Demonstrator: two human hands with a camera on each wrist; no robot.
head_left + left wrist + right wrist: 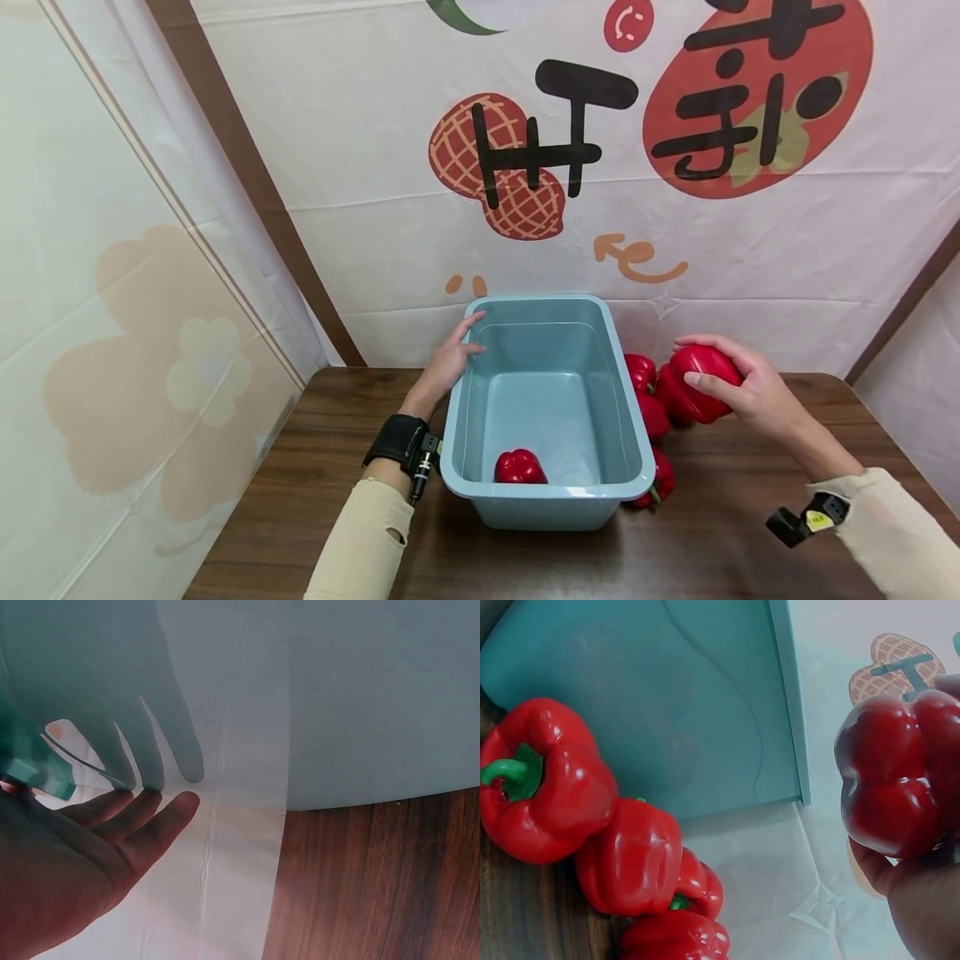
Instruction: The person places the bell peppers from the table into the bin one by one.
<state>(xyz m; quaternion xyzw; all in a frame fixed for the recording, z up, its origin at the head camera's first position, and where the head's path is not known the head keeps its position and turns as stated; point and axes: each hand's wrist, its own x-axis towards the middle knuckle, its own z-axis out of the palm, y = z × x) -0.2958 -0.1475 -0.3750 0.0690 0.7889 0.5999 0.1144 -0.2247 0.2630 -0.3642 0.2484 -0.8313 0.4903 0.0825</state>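
- Beige sleeves [892, 521] are nearest to the head camera
- Right hand [765, 398] holds one red pepper [702, 383], to the right of the blue tub [543, 490]
- Left hand [444, 371] touches the tub's left rim, its fingers straight
- Second pepper [520, 468] lies inside the tub, other peppers [652, 415] just outside

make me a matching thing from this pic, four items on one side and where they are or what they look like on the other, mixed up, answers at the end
Column one
1. left hand
2. right hand
3. tub
4. table

Column two
A. brown, with a wood grain
B. holding a red pepper outside the tub
C. at the tub's left rim
D. blue, with one pepper inside

Right pairs
1-C
2-B
3-D
4-A
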